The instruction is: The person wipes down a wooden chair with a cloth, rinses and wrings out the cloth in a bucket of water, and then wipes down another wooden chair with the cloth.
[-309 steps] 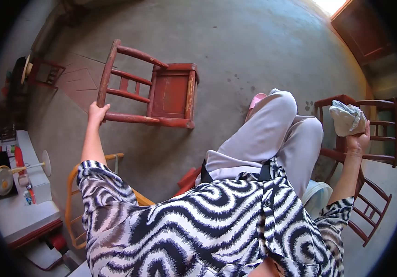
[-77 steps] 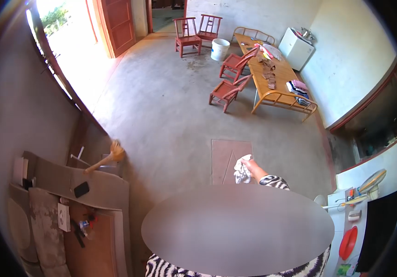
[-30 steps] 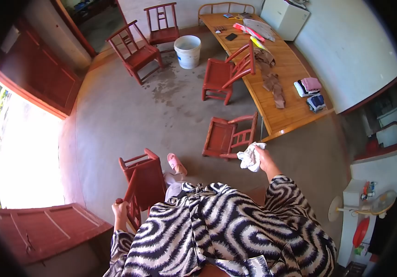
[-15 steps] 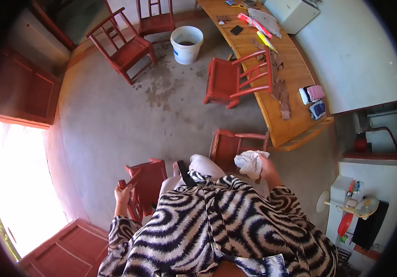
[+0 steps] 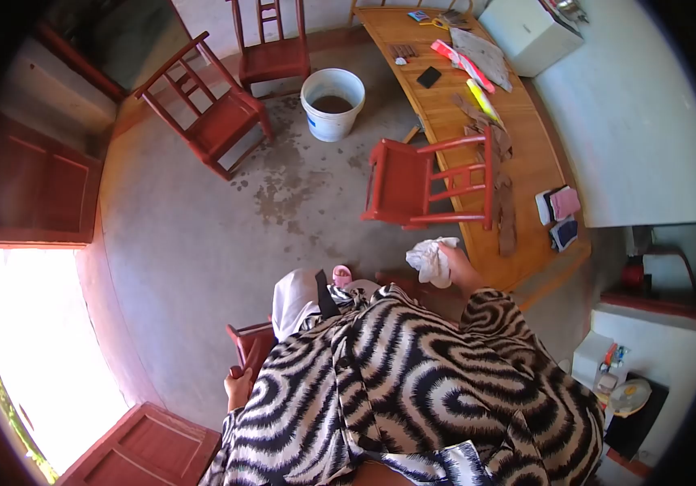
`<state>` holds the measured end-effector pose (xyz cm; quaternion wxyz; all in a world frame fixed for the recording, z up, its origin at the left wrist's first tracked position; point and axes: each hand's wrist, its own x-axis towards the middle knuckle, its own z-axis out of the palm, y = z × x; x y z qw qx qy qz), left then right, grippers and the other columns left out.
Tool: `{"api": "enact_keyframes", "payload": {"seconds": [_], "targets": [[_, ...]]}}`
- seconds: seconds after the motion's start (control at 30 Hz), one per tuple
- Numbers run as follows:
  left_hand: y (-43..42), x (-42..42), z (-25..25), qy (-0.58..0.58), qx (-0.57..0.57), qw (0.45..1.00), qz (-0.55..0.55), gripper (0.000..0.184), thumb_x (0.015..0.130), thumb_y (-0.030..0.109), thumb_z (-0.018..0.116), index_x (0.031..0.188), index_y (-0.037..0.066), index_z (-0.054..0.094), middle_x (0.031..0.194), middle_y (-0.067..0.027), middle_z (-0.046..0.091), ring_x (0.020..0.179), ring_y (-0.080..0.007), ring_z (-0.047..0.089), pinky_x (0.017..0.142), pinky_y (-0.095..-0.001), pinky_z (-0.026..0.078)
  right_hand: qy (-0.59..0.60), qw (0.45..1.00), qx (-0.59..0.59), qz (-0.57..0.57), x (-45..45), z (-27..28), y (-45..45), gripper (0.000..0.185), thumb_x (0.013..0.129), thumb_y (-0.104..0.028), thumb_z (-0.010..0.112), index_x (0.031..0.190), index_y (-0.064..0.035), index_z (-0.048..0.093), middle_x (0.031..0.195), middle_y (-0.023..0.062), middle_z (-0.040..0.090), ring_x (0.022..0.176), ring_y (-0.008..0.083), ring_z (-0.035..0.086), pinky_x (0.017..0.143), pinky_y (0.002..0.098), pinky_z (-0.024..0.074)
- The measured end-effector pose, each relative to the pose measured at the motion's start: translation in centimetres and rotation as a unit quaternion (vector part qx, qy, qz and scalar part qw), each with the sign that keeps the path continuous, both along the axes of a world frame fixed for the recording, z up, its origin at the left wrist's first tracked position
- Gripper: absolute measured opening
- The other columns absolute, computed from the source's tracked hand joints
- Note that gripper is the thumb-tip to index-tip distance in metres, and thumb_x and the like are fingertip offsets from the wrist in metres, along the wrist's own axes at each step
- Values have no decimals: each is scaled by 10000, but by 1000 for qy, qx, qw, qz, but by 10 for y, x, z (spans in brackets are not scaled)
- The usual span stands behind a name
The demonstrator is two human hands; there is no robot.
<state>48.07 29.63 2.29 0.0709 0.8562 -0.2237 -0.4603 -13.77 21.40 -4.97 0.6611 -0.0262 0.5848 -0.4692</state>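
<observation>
My right hand (image 5: pixel 463 270) is closed around a crumpled white cloth (image 5: pixel 429 261), holding it just off the left edge of the wooden table. Low on the left, my left hand (image 5: pixel 238 389) grips the post of a red wooden chair (image 5: pixel 251 343); my patterned clothing covers much of that chair. Part of another red seat (image 5: pixel 433 298) shows beneath my right forearm. In front of my right hand, a red chair (image 5: pixel 400 182) stands with its back against the table.
Ahead stands a white bucket (image 5: pixel 332 105) with dark liquid, near wet floor patches. Two red chairs (image 5: pixel 222 125) (image 5: pixel 275 61) are beyond it. The wooden table (image 5: pixel 538 150) carries a phone (image 5: pixel 429 77), folded cloths (image 5: pixel 562 202) and brown strips. A pink slipper (image 5: pixel 342 275) shows by my knee.
My body has shifted forward and turned, bringing the pink slipper into view. The cloth in my right hand has moved slightly forward. My left hand is now closer to my body, still on the chair.
</observation>
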Motion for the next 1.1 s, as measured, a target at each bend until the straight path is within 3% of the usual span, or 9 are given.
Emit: {"api": "enact_keyframes", "payload": {"seconds": [0.13,0.27,0.47,0.57,0.7,0.77,0.8,0.97,1.1], "targets": [[9,8,-24,4,18,997,68,186,689,141,708,736,13,582,533,-57,542,410,-133,508,369,-287,382,0,999,1,54,3,0,-93,223,902,-200,464,1000,-13,536,960,92,598,864,213,597,762,364,484],[-21,18,-31,-57,-25,998,-18,211,674,161,713,739,4,587,538,-72,548,428,-148,526,391,-301,401,19,995,36,94,17,-3,-188,188,862,-229,541,902,-49,577,818,47,613,745,178,602,670,337,471],[-27,-12,-24,-140,-83,979,-119,253,650,191,719,744,-9,596,546,-93,558,456,-171,552,424,-321,429,37,982,33,184,36,-2,-311,264,837,-241,586,986,-23,589,901,55,628,783,168,611,697,315,474],[-66,-50,31,-106,-18,994,-17,243,627,199,710,704,-5,604,510,-73,557,471,-164,567,451,-311,450,19,979,-2,202,41,28,-319,264,842,-235,583,980,-9,585,894,61,632,778,173,615,701,311,483],[-74,-64,37,-124,-65,990,34,225,632,193,704,677,-7,611,537,-79,576,501,-164,577,489,-310,462,26,962,-26,271,46,27,-370,263,835,-243,591,968,-16,588,873,67,634,760,172,615,692,314,485],[-73,-64,22,-102,-64,991,51,255,642,201,693,747,-23,630,635,-112,620,622,-189,606,614,-339,473,49,952,-21,303,54,25,-383,262,833,-245,594,964,-18,588,872,69,634,757,171,614,688,316,486],[-92,-81,34,-121,-130,983,42,200,652,159,688,664,-16,591,514,-38,536,483,-129,517,474,-307,427,57,941,-13,333,60,24,-395,274,850,-244,567,994,-11,575,904,77,630,791,179,615,714,317,487],[-108,-93,37,-66,-171,981,65,247,693,95,655,910,-21,644,681,-16,611,637,-80,545,606,-263,461,25,906,-41,420,111,29,-422,305,866,-241,546,1039,10,556,938,89,626,834,184,616,744,314,493],[-142,-107,71,-35,-200,975,95,285,713,99,671,968,-22,628,750,-23,624,700,-74,534,665,-248,454,8,881,-6,473,143,70,-434,284,859,-220,557,1048,-9,566,969,65,627,865,165,610,757,299,478]]}}
